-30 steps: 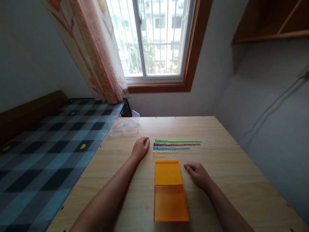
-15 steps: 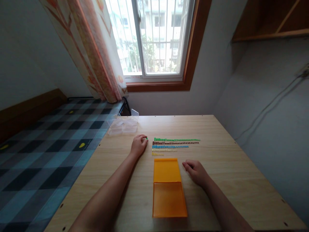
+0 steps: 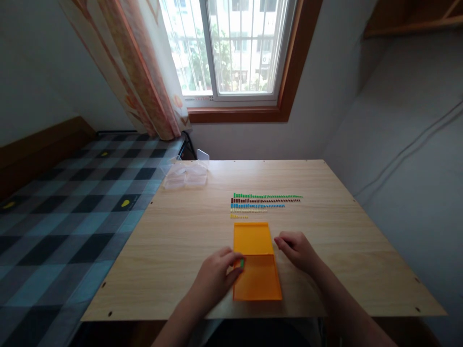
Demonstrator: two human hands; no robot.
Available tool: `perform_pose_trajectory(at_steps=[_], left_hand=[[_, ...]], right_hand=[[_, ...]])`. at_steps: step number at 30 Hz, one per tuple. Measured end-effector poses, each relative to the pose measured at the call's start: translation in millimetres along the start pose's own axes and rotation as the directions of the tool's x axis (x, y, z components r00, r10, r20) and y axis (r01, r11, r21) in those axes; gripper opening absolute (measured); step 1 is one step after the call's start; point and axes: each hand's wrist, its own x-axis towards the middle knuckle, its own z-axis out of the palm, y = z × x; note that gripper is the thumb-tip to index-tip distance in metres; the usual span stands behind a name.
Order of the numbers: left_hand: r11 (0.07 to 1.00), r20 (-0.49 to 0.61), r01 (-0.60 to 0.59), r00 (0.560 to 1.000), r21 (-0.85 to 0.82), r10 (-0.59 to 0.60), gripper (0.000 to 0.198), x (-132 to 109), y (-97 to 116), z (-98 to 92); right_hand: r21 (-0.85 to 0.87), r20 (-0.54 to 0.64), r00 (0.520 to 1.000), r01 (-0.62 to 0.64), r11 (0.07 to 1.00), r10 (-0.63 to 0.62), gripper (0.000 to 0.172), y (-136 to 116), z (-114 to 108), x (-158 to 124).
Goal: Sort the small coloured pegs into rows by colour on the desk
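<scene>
Between the thumb and fingers of my left hand is a small green block. That hand hovers at the left edge of an orange case, which lies opened flat with its yellower half farther from me. My right hand rests on the table to the right of the case, its fingers curled closed; whatever they may hold is hidden. Beyond the case, small pieces lie sorted by colour: a green row, a dark brown row, a blue row, a cream row and a short yellow row.
Clear plastic boxes stand at the table's back left corner. A bed with a checked cover adjoins the wooden table on the left. A window and curtain are behind it.
My left hand has come back from the left end of the green row to the orange case, carrying the green block. The right hand stays beside the case. The camera view has tilted down.
</scene>
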Motion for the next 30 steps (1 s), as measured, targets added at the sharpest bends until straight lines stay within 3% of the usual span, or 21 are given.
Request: perform_pose_trajectory(at_steps=[5,8,14,18,24,30], left_hand=[[0.992,0.054,0.074,0.995,0.101,-0.079,0.027,-9,3,20.3],[0.986,0.077,0.083,0.992,0.147,-0.096,0.027,-8,3,24.2],[0.987,0.038,0.088,0.995,0.135,-0.094,0.027,-8,3,26.7],[0.995,-0.018,0.05,0.999,0.081,-0.049,0.031,-11,-8,19.6],[0.98,-0.034,-0.129,0.99,0.151,0.136,0.065,-12,-35,5.9],[0.961,-0.008,-0.198,0.979,0.192,0.203,0.072,-9,-45,10.7]], right_hand=[[0.037,0.182,0.953,0.238,0.971,-0.241,0.021,-33,7,-19],[-0.034,0.242,0.916,0.337,0.941,-0.32,0.024,-45,14,-26],[-0.297,0.369,0.892,0.38,0.876,-0.262,0.023,-52,30,-30],[-0.392,0.42,0.885,0.376,0.84,-0.2,0.02,-55,37,-29],[-0.48,0.456,0.879,0.377,0.793,-0.142,0.02,-58,43,-24],[-0.5,0.442,0.889,0.357,0.789,-0.122,0.023,-63,50,-13]])
